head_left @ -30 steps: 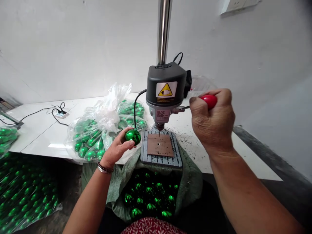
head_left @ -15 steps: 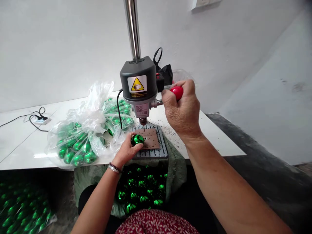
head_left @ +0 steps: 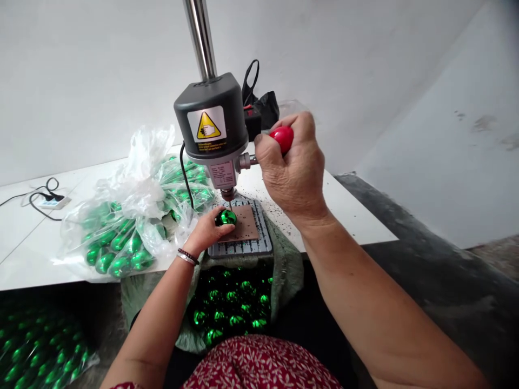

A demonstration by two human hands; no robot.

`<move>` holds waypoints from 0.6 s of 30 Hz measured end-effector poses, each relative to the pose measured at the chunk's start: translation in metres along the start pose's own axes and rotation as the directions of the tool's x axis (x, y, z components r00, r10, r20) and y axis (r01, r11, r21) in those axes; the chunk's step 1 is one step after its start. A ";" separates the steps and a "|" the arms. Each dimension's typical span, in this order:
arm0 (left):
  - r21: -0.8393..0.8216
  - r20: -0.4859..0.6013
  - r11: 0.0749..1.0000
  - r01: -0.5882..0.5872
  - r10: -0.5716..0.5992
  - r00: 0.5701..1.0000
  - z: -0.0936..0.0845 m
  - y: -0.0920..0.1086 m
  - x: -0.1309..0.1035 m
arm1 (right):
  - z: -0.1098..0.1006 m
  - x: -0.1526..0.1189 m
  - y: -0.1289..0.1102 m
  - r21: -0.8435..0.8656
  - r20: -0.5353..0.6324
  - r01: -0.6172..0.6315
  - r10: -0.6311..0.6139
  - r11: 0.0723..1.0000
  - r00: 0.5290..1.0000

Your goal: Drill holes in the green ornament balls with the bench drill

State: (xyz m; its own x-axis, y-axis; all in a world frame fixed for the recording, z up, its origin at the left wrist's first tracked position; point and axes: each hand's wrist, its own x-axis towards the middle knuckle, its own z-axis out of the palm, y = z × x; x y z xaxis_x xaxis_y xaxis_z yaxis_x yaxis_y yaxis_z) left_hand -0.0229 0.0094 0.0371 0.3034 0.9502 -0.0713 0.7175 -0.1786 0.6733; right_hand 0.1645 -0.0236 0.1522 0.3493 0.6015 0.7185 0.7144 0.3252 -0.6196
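Observation:
My left hand (head_left: 207, 229) is closed around a shiny green ball (head_left: 228, 217), thumb in front and fingers behind. The ball rests over the brown board (head_left: 248, 222) on the drill press base (head_left: 266, 244), under the drill bit (head_left: 231, 205); whether bit and ball touch I cannot tell. Up at the right, my right hand (head_left: 295, 170) grips the red knob (head_left: 283, 139) of the lever on the drill press (head_left: 211, 121). A yellow warning label faces me from the machine's dark housing.
Clear plastic bags (head_left: 138, 183) of green balls lie left on the white table (head_left: 28, 259). An open green sack (head_left: 287, 281) of balls hangs below the base. More bagged balls (head_left: 40, 346) sit at lower left. Behind are a power strip (head_left: 55, 202) and a black bag (head_left: 267, 111).
The green ball in my left hand has moved inward across the board to beneath the drill bit. My right hand keeps its grip on the red knob. The whole view has shifted slightly.

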 end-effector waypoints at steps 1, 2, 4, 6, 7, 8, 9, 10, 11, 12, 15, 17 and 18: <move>0.002 0.004 1.000 -0.006 0.006 1.000 0.000 0.001 0.001 | 0.000 0.000 -0.001 -0.002 0.002 0.000 0.000 1.000 1.000; 0.010 0.005 1.000 -0.013 0.013 1.000 0.000 0.002 0.003 | -0.001 0.000 -0.001 -0.002 0.002 -0.001 0.001 1.000 1.000; 0.044 0.014 0.998 -0.039 0.038 0.999 -0.001 0.004 0.007 | -0.001 0.000 -0.002 -0.002 -0.001 -0.003 0.003 1.000 1.000; 0.069 0.035 0.996 -0.062 0.060 0.998 -0.001 0.005 0.012 | -0.002 0.000 -0.003 0.001 -0.004 -0.006 0.006 1.000 1.000; 0.062 0.053 0.996 -0.064 0.061 0.997 -0.001 0.005 0.015 | -0.002 0.000 -0.003 0.006 -0.007 -0.010 0.010 1.000 1.000; 0.040 0.071 0.998 -0.056 0.053 0.996 -0.001 0.005 0.017 | -0.002 0.000 -0.004 0.012 -0.008 -0.014 0.014 1.000 1.000; 0.005 0.085 0.999 -0.041 0.041 0.996 0.000 0.004 0.019 | -0.002 0.000 -0.004 0.020 -0.006 -0.017 0.017 1.000 1.000; -0.033 0.091 0.999 -0.024 0.027 0.995 0.001 0.003 0.020 | -0.002 0.000 -0.004 0.029 -0.005 -0.021 0.021 0.999 1.000; -0.068 0.092 0.998 -0.011 0.018 0.996 0.003 0.001 0.021 | -0.003 0.000 -0.005 0.035 -0.003 -0.025 0.025 0.999 1.000; -0.097 0.085 0.995 -0.005 0.013 0.996 0.004 0.000 0.022 | -0.003 0.000 -0.005 0.038 -0.001 -0.026 0.026 0.999 1.000; -0.162 0.047 0.987 -0.003 0.011 0.999 0.010 -0.003 0.022 | -0.004 -0.002 -0.004 0.031 -0.001 -0.026 0.026 0.999 1.000; -0.200 0.036 0.980 -0.003 0.010 0.999 0.013 -0.003 0.021 | -0.005 -0.005 -0.003 0.015 -0.001 -0.027 0.027 1.000 1.000; -0.219 0.034 0.976 -0.002 0.010 0.999 0.014 -0.003 0.020 | -0.005 -0.006 -0.002 0.006 -0.002 -0.028 0.028 1.000 1.000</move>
State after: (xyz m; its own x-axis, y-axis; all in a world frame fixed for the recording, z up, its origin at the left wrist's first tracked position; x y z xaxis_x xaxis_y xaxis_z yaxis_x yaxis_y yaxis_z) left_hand -0.0098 0.0256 0.0230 0.3315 0.9392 -0.0896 0.5623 -0.1205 0.8181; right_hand 0.1637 -0.0318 0.1508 0.3701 0.6093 0.7013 0.7009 0.3124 -0.6413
